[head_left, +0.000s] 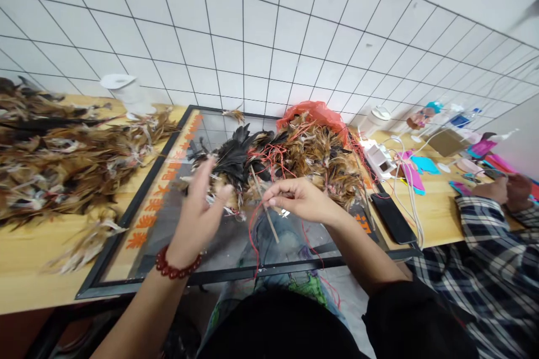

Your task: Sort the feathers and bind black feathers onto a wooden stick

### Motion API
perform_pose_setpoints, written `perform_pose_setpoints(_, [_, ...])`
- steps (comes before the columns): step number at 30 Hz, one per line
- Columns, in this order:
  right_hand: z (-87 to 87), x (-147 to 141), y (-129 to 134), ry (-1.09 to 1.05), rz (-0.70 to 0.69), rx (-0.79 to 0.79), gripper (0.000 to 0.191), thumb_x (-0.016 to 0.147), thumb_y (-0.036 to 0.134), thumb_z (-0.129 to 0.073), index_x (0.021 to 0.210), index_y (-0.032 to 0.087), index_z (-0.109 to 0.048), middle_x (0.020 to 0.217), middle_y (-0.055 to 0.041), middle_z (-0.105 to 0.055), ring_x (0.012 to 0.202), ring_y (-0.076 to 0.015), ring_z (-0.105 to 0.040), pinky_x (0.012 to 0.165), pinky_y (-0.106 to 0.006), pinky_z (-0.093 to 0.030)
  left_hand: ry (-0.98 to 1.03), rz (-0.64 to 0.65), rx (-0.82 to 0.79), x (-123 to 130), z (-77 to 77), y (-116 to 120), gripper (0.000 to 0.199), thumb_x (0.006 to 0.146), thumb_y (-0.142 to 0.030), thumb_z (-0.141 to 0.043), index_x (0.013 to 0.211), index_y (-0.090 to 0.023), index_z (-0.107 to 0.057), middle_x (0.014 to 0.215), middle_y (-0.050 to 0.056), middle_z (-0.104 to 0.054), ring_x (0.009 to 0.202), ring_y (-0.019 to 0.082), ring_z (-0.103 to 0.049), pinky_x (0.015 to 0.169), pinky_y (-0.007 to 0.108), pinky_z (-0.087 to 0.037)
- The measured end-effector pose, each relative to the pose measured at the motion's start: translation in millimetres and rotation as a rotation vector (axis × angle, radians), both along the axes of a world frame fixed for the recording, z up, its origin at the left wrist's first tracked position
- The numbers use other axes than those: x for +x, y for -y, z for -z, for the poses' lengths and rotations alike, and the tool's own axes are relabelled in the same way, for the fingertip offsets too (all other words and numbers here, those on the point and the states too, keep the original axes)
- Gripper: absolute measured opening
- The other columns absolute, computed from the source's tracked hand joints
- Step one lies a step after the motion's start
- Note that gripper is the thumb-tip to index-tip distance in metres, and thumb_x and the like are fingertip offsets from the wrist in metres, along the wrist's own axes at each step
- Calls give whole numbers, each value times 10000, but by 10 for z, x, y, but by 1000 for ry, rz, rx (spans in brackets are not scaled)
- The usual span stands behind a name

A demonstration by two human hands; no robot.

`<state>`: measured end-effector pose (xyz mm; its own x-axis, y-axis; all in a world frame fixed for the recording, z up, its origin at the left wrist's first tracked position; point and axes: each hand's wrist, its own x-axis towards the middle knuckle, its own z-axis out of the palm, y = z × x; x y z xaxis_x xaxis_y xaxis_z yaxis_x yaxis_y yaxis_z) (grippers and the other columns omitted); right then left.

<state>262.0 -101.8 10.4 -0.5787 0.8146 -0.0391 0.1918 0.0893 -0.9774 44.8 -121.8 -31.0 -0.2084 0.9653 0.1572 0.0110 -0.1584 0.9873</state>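
Observation:
My left hand [199, 214] is slightly blurred, its fingers stretched out and the thumb held apart. Just beyond it lie black feathers [236, 151] on a framed glass panel [174, 247]. My right hand [297, 197] is closed in a pinch around a red string [251, 230], which hangs down over the near frame edge. Beside those fingertips a thin wooden stick [272, 221] lies slanted across the glass. Behind my right hand is a heap of brown feather bundles [324, 151], with tangled red strings [272, 158] on its left side.
More brown feathers [63, 168] cover the left of the wooden table [25, 277]. A red plastic bag [314, 112] sits behind the heap. To the right lie a black phone [392, 217], a white power strip [379, 158] and cables. Another person's plaid sleeve [484, 216] is at far right.

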Motion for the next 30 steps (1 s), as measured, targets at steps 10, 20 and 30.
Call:
perform_pose_setpoints(10, [-149, 1199, 512, 142, 598, 159, 212, 745, 417, -778, 814, 219, -754, 864, -66, -732, 814, -188, -670, 781, -337, -530, 221, 933, -518, -281, 81, 353, 342, 874, -474, -614, 761, -152, -635, 484, -77, -323, 448, 82, -334, 574, 268, -417])
perform_pose_setpoints(20, [168, 2186, 1560, 671, 630, -57, 421, 730, 606, -709, 943, 251, -783, 1029, -183, -731, 957, -350, -688, 862, -500, -539, 59, 923, -556, -364, -32, 221, 405, 823, -547, -620, 690, -165, -586, 498, -73, -277, 456, 74, -222, 458, 225, -252])
perform_pose_setpoints(30, [278, 275, 806, 162, 132, 6, 421, 883, 571, -568, 1006, 198, -719, 814, -33, -672, 692, -143, -586, 645, -261, -484, -35, 1122, -594, 156, -161, 101, 400, 804, -561, -628, 727, -169, -609, 504, -80, -286, 451, 75, -233, 452, 224, -302])
